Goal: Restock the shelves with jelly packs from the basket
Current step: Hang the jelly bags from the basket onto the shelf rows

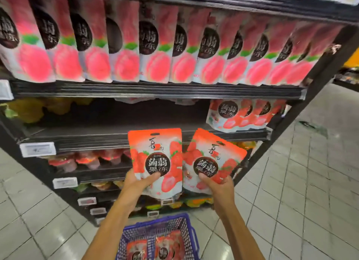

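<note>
Hands raised before a shop shelving unit, held apart, each gripping one strawberry jelly pack. Left hand (136, 184) clamps the lower left part of the left pack (155, 162), thumb across its front. This pack stands upright, long axis vertical. Low between the forearms, a blue basket (155, 220) holds more packs (163, 248). Just beside the left pack, edges nearly touching, the right pack (213, 160) leans with its top toward the right. The right hand (219, 186) holds it at its lower edge, thumb on the front. Both packs face the viewer, tops up.

Middle shelf (108, 131) lies ahead of and above both hands. Its dark board runs bare from yellow packs (25, 110) at far left across to a small group of matching shelved strawberry packs (240, 114) at its right end. The left pack sits directly below that open stretch. The right pack sits below and slightly left of the shelved group, so the right hand looks nearer to the spot beside them. Likely move: carry both packs up and forward, keeping them upright.
</note>
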Motion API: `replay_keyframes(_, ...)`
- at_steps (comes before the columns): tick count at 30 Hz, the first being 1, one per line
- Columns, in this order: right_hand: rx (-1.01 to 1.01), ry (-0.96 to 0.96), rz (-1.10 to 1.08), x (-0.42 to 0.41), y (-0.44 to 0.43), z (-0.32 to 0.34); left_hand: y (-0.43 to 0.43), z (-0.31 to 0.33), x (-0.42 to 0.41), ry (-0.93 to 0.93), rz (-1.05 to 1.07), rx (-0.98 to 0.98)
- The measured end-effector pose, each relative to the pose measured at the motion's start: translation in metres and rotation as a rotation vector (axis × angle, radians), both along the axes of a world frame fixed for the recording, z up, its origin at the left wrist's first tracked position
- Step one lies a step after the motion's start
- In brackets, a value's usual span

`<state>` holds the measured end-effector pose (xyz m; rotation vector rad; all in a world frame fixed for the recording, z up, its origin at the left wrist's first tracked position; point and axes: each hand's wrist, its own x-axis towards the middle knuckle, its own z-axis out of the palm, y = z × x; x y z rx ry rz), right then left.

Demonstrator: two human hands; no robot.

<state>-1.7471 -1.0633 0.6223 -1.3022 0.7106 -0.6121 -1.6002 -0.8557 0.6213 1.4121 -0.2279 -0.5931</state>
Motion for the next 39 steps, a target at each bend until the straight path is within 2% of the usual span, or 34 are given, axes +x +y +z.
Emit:
replay_keyframes(3, -0.027, -0.010, -0.040, 0.008, -0.022, 0.009, -0.016, 0.007, 0.006, -0.007, 0.020, 0.004)
replay_keyframes(10, -0.141, 0.033, 0.014, 0.040, -0.067, 0.023, -0.051, 0.018, 0.016, -0.019, 0.024, 0.015)
replay_keyframes(20, -0.129, -0.035, 0.054, 0.093, -0.098, 0.051, -0.076, 0.023, 0.029, -0.011, 0.078, 0.065)
replay_keyframes(24, -0.145, -0.047, -0.007, 0.105, -0.103, 0.058, -0.079, 0.028, 0.027, -0.028, 0.092, 0.056)
replay_keyframes(29, -0.226, -0.058, -0.103, 0.117, -0.106, 0.054, -0.080, 0.029, 0.022, -0.025, 0.093, 0.078)
replay_keyframes(35, -0.348, 0.037, -0.019, 0.115, -0.115, 0.048, -0.081, 0.029, 0.014, -0.020, 0.098, 0.091)
replay_keyframes(39, -0.413, 0.023, 0.019, 0.101, -0.114, 0.037, -0.085, 0.028, 0.012, -0.013, 0.103, 0.098)
